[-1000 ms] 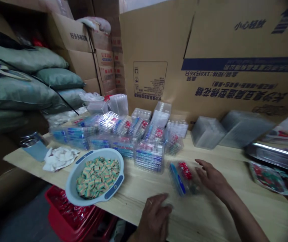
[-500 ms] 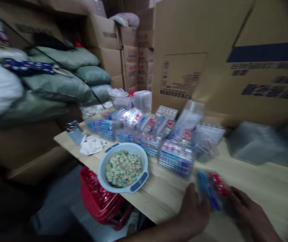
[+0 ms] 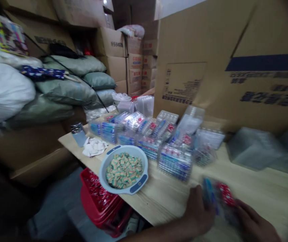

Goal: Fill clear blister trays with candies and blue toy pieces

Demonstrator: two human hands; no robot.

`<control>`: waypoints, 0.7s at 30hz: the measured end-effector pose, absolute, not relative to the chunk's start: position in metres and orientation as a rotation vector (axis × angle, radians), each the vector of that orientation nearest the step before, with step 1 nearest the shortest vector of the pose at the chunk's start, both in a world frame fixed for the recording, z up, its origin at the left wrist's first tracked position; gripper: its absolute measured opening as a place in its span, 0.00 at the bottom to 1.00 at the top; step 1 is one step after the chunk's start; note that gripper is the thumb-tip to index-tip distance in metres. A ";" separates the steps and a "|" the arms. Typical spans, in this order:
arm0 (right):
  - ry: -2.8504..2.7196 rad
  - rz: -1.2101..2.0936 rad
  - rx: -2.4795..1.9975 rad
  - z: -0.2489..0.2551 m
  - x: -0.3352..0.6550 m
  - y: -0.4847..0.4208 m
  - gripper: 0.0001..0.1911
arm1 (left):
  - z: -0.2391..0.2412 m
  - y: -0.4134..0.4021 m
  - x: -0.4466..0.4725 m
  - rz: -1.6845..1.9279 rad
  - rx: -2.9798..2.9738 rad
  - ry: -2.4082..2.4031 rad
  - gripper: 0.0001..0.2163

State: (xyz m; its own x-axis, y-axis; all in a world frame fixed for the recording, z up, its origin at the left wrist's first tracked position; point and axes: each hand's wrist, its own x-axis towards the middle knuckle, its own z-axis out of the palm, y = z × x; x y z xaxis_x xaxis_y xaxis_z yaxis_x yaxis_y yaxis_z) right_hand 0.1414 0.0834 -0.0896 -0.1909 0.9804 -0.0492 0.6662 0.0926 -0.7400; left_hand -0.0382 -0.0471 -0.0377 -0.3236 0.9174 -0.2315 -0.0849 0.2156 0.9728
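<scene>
A clear plastic pack (image 3: 216, 198) with a blue piece and a red piece inside sits between my two hands at the lower right, blurred by motion. My left hand (image 3: 199, 211) curls against the pack's left edge. From the right, my right hand (image 3: 254, 225) closes its fingers on the other side. The pack is just above the pale wooden table (image 3: 164, 198). Behind it stands a pile of filled clear packs (image 3: 175, 161), with more rows of them further back.
A light blue bowl (image 3: 136, 183) of striped small blocks sits near the table's front edge, over a red basket (image 3: 98, 201) on the floor. A metal tin (image 3: 79, 134) and white scraps (image 3: 94, 147) lie at the left corner. Big cardboard boxes (image 3: 209, 60) and stacked clear trays (image 3: 253, 148) stand behind.
The view has swung left and the hands now sit at the lower right. They went from lying flat beside the pack to closing on it from both sides.
</scene>
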 end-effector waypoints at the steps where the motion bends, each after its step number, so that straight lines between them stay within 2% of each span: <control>1: -1.849 0.986 -1.629 -0.078 0.137 0.080 0.30 | -0.039 -0.045 -0.040 1.299 0.869 1.572 0.24; 6: -1.809 1.120 -1.558 -0.047 0.112 0.077 0.36 | -0.046 -0.036 -0.043 1.347 0.819 1.593 0.26; 11: -1.687 1.152 -1.496 -0.057 0.107 0.066 0.37 | -0.049 -0.034 -0.044 1.462 0.774 1.427 0.16; 14: -1.594 1.185 -1.450 -0.060 0.106 0.058 0.38 | -0.049 -0.032 -0.045 1.494 0.767 1.364 0.15; 18: -1.611 1.117 -1.435 -0.058 0.110 0.059 0.39 | -0.050 -0.017 -0.045 1.439 0.829 1.398 0.13; 21: -1.634 1.016 -1.500 -0.059 0.118 0.064 0.37 | -0.054 0.002 -0.043 1.391 0.813 1.470 0.17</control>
State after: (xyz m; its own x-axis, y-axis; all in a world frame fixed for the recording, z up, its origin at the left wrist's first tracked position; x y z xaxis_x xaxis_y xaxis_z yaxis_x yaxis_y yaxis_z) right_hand 0.1175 0.0641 -0.0595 -0.0967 0.9951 -0.0186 0.4572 0.0278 -0.8890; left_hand -0.0431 0.0020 -0.0536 -0.3540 0.9181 -0.1783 -0.1274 0.1415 0.9817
